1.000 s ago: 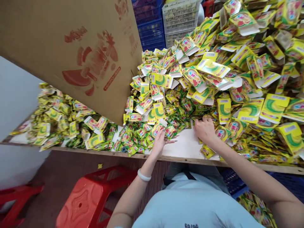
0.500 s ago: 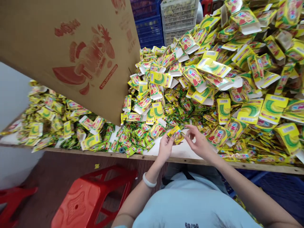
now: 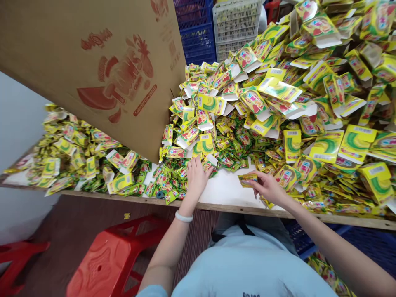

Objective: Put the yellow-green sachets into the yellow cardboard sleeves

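Observation:
My left hand [image 3: 197, 176] reaches onto the pile of small green packets [image 3: 167, 177], at a box lying on it; its fingers are partly spread, and whether they grip anything is too small to tell. In my right hand [image 3: 267, 185], between thumb and fingers, is a yellow packet [image 3: 247, 180], held over the white tabletop [image 3: 227, 187]. Beyond and to the right of my hands rises a heap of yellow boxes [image 3: 292, 144], many with open flaps. Small yellow packets [image 3: 328, 194] lie beneath them near the table's edge.
A large cardboard carton [image 3: 123, 82] stands at the left on the table. Behind are blue crates [image 3: 198, 41] and a white crate [image 3: 236, 22]. Below the wooden edge is a red stool [image 3: 102, 260], with a blue crate [image 3: 365, 247] at lower right.
My left hand has let go of the yellow packet and moved left onto the green packets. My right hand has shifted slightly right and keeps the packet.

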A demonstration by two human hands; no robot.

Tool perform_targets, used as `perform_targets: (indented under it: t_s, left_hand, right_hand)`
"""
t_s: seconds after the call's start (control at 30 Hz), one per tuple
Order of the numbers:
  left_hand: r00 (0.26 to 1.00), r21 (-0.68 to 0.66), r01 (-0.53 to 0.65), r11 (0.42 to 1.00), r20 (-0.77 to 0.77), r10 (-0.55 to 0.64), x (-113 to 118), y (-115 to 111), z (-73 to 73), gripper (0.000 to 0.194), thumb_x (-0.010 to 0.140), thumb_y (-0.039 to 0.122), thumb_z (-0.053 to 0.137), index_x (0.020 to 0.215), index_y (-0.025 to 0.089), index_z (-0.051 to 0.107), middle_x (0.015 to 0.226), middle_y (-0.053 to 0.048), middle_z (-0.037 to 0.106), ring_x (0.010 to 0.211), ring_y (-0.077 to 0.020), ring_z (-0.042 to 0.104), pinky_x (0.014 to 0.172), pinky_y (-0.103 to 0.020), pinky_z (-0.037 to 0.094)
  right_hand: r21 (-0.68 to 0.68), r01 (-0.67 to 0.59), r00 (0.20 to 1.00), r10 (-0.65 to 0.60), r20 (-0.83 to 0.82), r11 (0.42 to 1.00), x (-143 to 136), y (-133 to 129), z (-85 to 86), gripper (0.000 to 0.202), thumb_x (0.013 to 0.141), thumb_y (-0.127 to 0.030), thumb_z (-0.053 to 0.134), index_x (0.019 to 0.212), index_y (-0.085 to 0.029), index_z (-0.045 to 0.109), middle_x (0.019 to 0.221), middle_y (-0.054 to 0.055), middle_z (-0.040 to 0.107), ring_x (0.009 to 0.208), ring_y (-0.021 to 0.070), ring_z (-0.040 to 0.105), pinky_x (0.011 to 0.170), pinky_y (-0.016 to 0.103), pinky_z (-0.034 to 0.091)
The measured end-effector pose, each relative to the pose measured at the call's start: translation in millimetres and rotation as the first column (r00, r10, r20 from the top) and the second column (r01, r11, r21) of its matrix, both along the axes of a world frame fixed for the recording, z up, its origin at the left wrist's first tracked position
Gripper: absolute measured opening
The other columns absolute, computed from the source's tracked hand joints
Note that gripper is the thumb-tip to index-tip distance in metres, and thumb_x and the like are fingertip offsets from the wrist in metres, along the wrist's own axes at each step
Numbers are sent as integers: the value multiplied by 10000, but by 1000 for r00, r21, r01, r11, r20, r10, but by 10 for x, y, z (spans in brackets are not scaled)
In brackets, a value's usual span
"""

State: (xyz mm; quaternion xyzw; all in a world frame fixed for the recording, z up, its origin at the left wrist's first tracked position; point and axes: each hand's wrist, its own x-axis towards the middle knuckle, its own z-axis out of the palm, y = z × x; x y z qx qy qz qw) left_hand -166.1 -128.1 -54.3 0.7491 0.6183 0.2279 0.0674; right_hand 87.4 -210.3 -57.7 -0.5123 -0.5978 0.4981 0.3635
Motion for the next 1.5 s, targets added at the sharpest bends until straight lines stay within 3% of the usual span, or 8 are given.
perform_targets:
  t_s: [0.2, 0.33, 0.43, 0.5, 0.83, 1.0, 1.3, 1.5]
  left_hand:
    - [970, -147, 160, 976, 205, -128, -57, -11, -19, 177, 818, 228, 655, 940, 198, 530, 1070, -119, 655, 1067, -289, 611, 968, -459, 456]
    - [609, -346, 511, 787, 792, -47, 180, -336, 61, 257, 860, 335, 605, 1029, 208, 459, 975, -68, 667, 878, -198, 655, 834, -376, 521]
    - [381, -386, 691, 611, 913, 145, 361, -535, 161, 460, 777, 425, 740, 1055, 186, 463, 840, -22, 643, 692, -152, 625, 690, -319, 528]
    - [339, -383, 702, 601, 921, 191, 428, -616, 227, 549, 721, 418, 810, 1064, 180, 454, 793, 9, 620, 648, -127, 600, 644, -283, 512]
    - [494, -462, 681, 568, 863, 109, 428, -678, 264, 810, 721, 229, 795, 1345, 236, 279, 977, -2, 608, 745, -137, 634, 683, -276, 519]
    - [511, -445, 715, 539, 859, 31, 387, -700, 266, 813, 741, 201, 764, 1378, 251, 263, 1021, -13, 607, 847, -154, 622, 753, -279, 503]
    - [599, -467, 704, 535, 795, -94, 407, -750, 333, 876, 767, 150, 710, 1473, 237, 199, 1179, -87, 592, 927, -176, 625, 804, -300, 508]
    - [509, -439, 776, 453, 860, -39, 427, -710, 315, 876, 751, 163, 722, 1464, 218, 217, 998, -30, 616, 840, -161, 623, 796, -310, 516]
  right_hand:
    - [136, 78, 997, -75, -23, 988, 156, 10, 142, 254, 979, -390, 521, 1138, -197, 567, 734, -4, 614, 586, 149, 637, 559, 274, 527]
    - [172, 133, 962, -86, -258, 976, 65, 50, 390, 252, 963, -402, 589, 1142, -238, 521, 834, -5, 620, 596, 125, 620, 556, 270, 551]
    - [307, 69, 966, 13, -258, 949, -77, 138, 588, 197, 966, -366, 586, 1106, -228, 591, 980, 34, 618, 605, 100, 594, 526, 246, 522]
    - [419, -44, 990, 96, -103, 907, -128, 197, 676, 164, 968, -303, 573, 1079, -212, 654, 1009, 58, 627, 701, 120, 614, 591, 251, 518]
    - [238, -553, 714, 307, 629, 798, -74, 161, 1000, 297, 888, -39, 504, 1016, -181, 732, 943, 65, 641, 802, 169, 622, 709, 262, 460]
    - [309, -547, 801, 379, 464, 778, 37, 150, 994, 237, 980, -221, 538, 1191, -181, 637, 994, 72, 675, 875, 173, 636, 787, 273, 484]
    - [352, -565, 797, 382, 469, 746, -42, 88, 880, 245, 974, -128, 493, 831, -166, 688, 884, 57, 669, 794, 151, 613, 706, 241, 442]
    - [362, -406, 900, 300, 317, 839, -18, 33, 840, 146, 962, -189, 574, 937, -169, 716, 861, 46, 707, 798, 156, 645, 731, 240, 461]
